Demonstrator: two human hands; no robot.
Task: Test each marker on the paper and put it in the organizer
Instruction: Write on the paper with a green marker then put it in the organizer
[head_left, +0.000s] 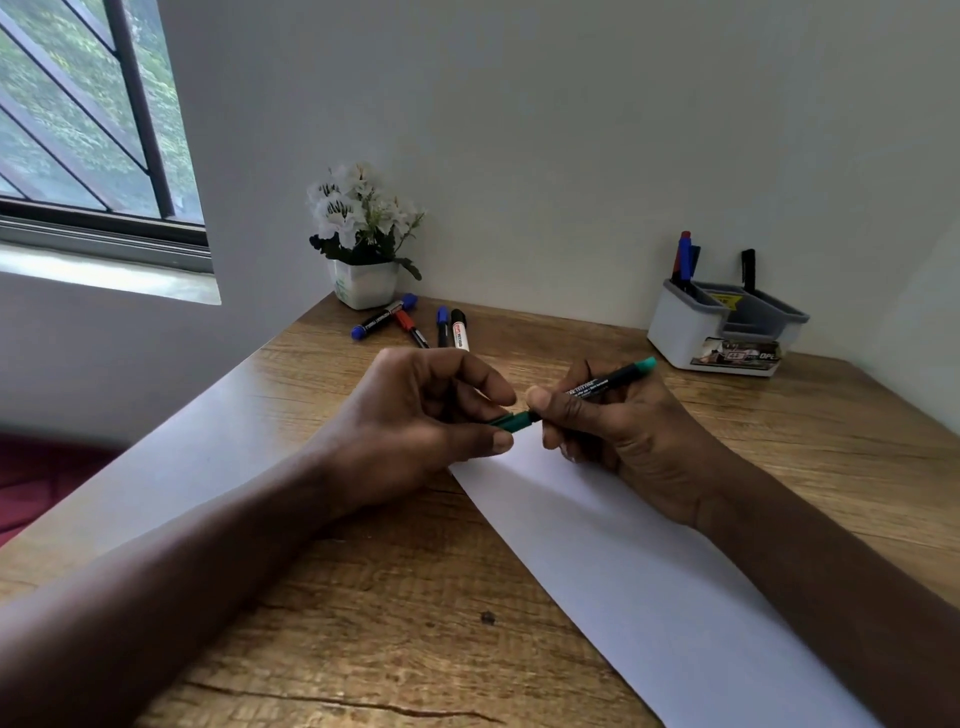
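A wood-grain bench (363, 597) fills a corner between pale walls (571, 156); a dark-framed window (78, 130) with slanted bars sits at the left, with greenery beyond it. A white sheet of paper (623, 571) lies slantwise on the bench under the hands; its near end is cut off at the lower edge. At the back stands a white flower pot (365, 283); just beside it lie four loose markers (442, 326) in blue, red, blue and black-capped white. The organizer (685, 332) is at the back right, white with grey compartments; a red and a blue marker (684, 257) stand in one side, a black one (748, 267) in another; its label is too small to read.

The green marker (597, 387) is held above the paper's far end; its long axis runs from lower left to upper right, the teal butt aimed toward the organizer. The left hand (415, 415) pinches the green cap (511, 421); the right hand (613, 431) grips the barrel. The tip is hidden — whether the cap is seated or just off cannot be told.
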